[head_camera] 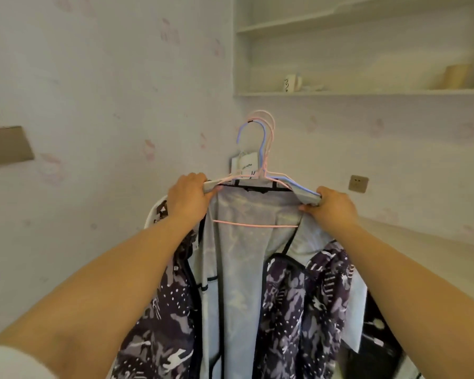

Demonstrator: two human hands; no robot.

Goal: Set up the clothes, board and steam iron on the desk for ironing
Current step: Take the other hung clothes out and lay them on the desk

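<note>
I hold up a bundle of clothes (238,269) on hangers in front of me: a pale grey garment with black trim in the middle and dark purple patterned fabric (293,302) on both sides. The pink and blue hangers (263,149) stick up above it, with a white tag behind their hooks. My left hand (188,199) grips the left shoulder of the bundle. My right hand (333,206) grips the right shoulder. Neither a board nor an iron is visible.
A pale wall with faint pink marks is straight ahead. White shelves (367,92) at the upper right hold a mug (290,82) and a tan container (457,75). A wall socket (358,183) sits right of the hangers. A light desk surface (422,250) lies at the right.
</note>
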